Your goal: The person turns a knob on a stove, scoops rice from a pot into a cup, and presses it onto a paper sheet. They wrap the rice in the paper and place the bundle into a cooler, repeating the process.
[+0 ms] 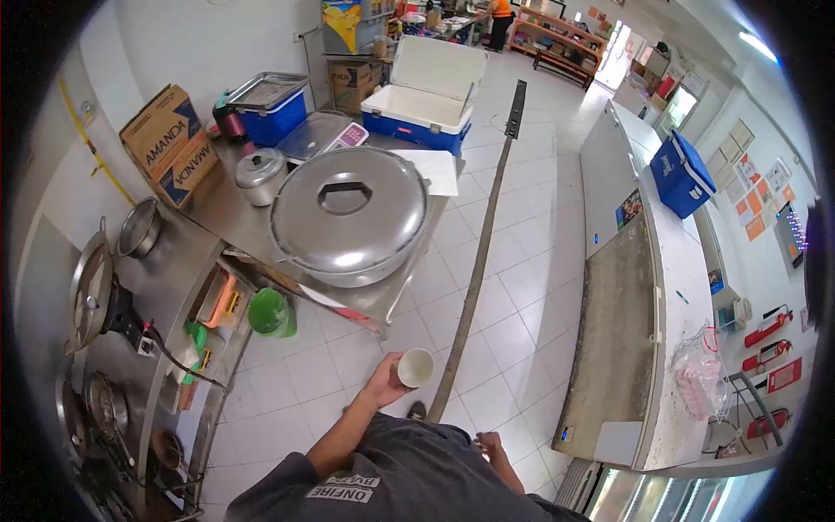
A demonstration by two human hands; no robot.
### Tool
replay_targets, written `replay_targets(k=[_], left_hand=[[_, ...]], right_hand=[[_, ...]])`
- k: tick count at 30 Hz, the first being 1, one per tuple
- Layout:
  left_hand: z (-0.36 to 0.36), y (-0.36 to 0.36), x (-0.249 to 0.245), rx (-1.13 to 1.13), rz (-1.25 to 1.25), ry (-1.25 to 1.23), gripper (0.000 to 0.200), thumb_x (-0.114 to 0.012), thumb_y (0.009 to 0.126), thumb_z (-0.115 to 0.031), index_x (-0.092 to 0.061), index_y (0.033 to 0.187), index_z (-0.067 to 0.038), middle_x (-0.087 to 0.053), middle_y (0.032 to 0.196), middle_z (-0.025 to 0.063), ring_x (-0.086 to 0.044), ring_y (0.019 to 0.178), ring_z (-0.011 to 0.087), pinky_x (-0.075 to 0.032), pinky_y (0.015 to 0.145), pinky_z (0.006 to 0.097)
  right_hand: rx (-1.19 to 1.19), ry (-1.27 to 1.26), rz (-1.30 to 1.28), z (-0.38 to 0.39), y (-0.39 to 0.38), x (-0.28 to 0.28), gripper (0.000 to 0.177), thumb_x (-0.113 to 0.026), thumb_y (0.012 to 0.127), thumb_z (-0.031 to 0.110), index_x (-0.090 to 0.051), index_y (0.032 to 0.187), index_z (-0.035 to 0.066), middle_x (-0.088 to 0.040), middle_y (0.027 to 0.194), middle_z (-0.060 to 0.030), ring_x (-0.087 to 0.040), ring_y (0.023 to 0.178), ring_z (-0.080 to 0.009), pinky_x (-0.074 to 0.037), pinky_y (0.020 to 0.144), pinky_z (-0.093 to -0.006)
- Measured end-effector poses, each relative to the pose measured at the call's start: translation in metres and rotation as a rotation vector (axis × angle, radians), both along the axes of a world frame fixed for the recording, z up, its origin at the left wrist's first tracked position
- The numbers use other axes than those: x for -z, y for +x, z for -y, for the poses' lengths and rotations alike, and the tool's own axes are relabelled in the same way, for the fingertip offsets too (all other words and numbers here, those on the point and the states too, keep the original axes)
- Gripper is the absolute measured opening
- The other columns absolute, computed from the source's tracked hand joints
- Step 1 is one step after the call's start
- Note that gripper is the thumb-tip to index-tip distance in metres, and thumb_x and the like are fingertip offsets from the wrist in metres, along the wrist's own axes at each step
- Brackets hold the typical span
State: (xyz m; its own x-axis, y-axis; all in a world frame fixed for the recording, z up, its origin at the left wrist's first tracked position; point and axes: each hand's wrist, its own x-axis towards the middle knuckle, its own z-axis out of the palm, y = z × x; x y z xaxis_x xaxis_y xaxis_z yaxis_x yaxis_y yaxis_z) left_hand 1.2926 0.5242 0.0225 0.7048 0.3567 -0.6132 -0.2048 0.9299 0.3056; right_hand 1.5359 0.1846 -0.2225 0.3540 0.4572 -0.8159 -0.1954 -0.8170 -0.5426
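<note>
My left hand (383, 380) is wrapped round the side of a small pale cup (416, 369), held out in front of my waist with its open mouth facing up. The inside of the cup looks pale, and I cannot make out any contents. Low beside my body on the right, my right hand (491, 445) has its fingers curled; what they hold, if anything, is too small to name. Ahead of the cup, apart from both hands, a large lidded metal pot (348, 217) stands on a steel table (396, 300).
A green bucket (272, 313) stands on the floor by the table. A blue cooler (417, 113) has its lid raised. A white chest freezer (609, 287) runs along the right, with a closed blue cooler (681, 174) on top. Pans and a steel counter (187, 252) line the left.
</note>
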Motion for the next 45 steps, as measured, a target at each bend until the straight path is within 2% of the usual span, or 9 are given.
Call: replay_targets(k=[1, 10, 15, 21, 26, 30, 39, 42, 45], left_hand=[[0.000, 0.017, -0.001, 0.001, 0.000, -0.008, 0.044, -0.048, 0.094, -0.042, -0.057, 0.124, -0.012, -0.061, 0.121, 0.0077, -0.058, 0.111, 0.0244, -0.047, 0.097, 0.0427], [-0.045, 0.148, -0.045, 0.183, 0.028, -0.004, 0.058, -0.060, 0.086, -0.052, -0.059, 0.119, -0.004, -0.064, 0.114, 0.0103, -0.061, 0.105, 0.0252, -0.046, 0.095, 0.0405], [-0.107, 0.224, -0.159, 0.788, -0.551, 1.723, 0.067, -0.072, 0.080, -0.047, -0.051, 0.124, 0.000, -0.059, 0.116, 0.0197, -0.058, 0.109, 0.0310, -0.047, 0.091, 0.0423], [-0.171, 0.311, -0.347, 0.478, -0.142, 2.157, 0.061, -0.071, 0.066, -0.023, -0.055, 0.115, 0.010, -0.057, 0.110, 0.0183, -0.055, 0.101, 0.0302, -0.045, 0.088, 0.0438], [-0.201, 0.324, -0.412, 0.147, -0.733, 2.746, 0.029, -0.054, 0.089, -0.036, -0.064, 0.092, -0.009, -0.050, 0.075, 0.0038, -0.042, 0.070, 0.0166, -0.032, 0.060, 0.0332], [-0.243, 0.322, -0.432, 0.470, -0.938, 2.628, 0.028, -0.053, 0.090, -0.031, -0.065, 0.087, -0.006, -0.050, 0.073, 0.0044, -0.044, 0.072, 0.0168, -0.037, 0.065, 0.0348], [-0.295, 0.345, -0.417, 0.168, -1.498, 1.862, 0.021, -0.073, 0.077, -0.021, -0.066, 0.088, -0.006, -0.062, 0.092, 0.0141, -0.064, 0.085, 0.0245, -0.051, 0.065, 0.0364], [-0.278, 0.319, -0.412, 0.169, -1.822, 1.517, 0.067, -0.088, 0.048, -0.020, -0.064, 0.109, -0.009, -0.061, 0.105, 0.0140, -0.061, 0.097, 0.0328, -0.051, 0.076, 0.0438], [-0.242, 0.301, -0.359, 0.120, -1.827, 1.121, 0.064, -0.084, 0.064, -0.028, -0.054, 0.115, -0.005, -0.061, 0.105, 0.0182, -0.060, 0.099, 0.0354, -0.050, 0.083, 0.0446]], right_hand=[[0.348, -0.042, -0.124, -0.018, 0.013, -0.008, 0.021, -0.065, 0.084, 0.016, -0.065, 0.095, -0.002, -0.070, 0.080, -0.0137, -0.065, 0.058, -0.0207, -0.046, 0.040, -0.0288], [0.135, 0.208, 0.068, -0.194, 0.113, -0.097, 0.032, -0.063, 0.090, 0.026, -0.061, 0.110, 0.001, -0.070, 0.094, -0.0109, -0.067, 0.075, -0.0176, -0.051, 0.058, -0.0276], [0.012, 0.217, 0.090, -0.247, 0.181, -0.080, 0.035, -0.064, 0.090, 0.028, -0.062, 0.110, -0.001, -0.070, 0.092, -0.0109, -0.066, 0.072, -0.0162, -0.052, 0.057, -0.0292], [-0.218, 0.082, 0.155, -0.225, 0.292, -0.035, 0.032, -0.062, 0.091, 0.026, -0.062, 0.112, 0.001, -0.070, 0.092, -0.0079, -0.066, 0.073, -0.0171, -0.052, 0.059, -0.0311], [-0.189, -0.212, 0.145, -0.302, 0.357, -0.080, 0.031, -0.061, 0.092, 0.026, -0.063, 0.113, 0.003, -0.071, 0.091, -0.0066, -0.066, 0.073, -0.0162, -0.052, 0.060, -0.0325], [-0.171, -0.162, 0.154, -0.385, 0.396, -0.107, 0.033, -0.059, 0.093, 0.023, -0.062, 0.113, -0.003, -0.071, 0.091, -0.0109, -0.068, 0.071, -0.0163, -0.053, 0.058, -0.0303], [-0.710, 0.297, 0.180, -0.677, 0.480, -0.113, 0.028, -0.058, 0.095, 0.025, -0.063, 0.111, 0.002, -0.071, 0.094, -0.0094, -0.068, 0.076, -0.0189, -0.053, 0.065, -0.0316], [-0.960, 0.596, 0.117, -0.773, 0.436, -0.156, 0.023, -0.059, 0.094, 0.019, -0.065, 0.100, -0.002, -0.070, 0.085, -0.0092, -0.066, 0.076, -0.0173, -0.052, 0.068, -0.0298], [-1.206, 0.738, 0.169, -0.850, 0.351, -0.256, 0.020, -0.061, 0.093, 0.019, -0.065, 0.097, -0.001, -0.069, 0.080, -0.0088, -0.065, 0.075, -0.0168, -0.051, 0.068, -0.0288]])
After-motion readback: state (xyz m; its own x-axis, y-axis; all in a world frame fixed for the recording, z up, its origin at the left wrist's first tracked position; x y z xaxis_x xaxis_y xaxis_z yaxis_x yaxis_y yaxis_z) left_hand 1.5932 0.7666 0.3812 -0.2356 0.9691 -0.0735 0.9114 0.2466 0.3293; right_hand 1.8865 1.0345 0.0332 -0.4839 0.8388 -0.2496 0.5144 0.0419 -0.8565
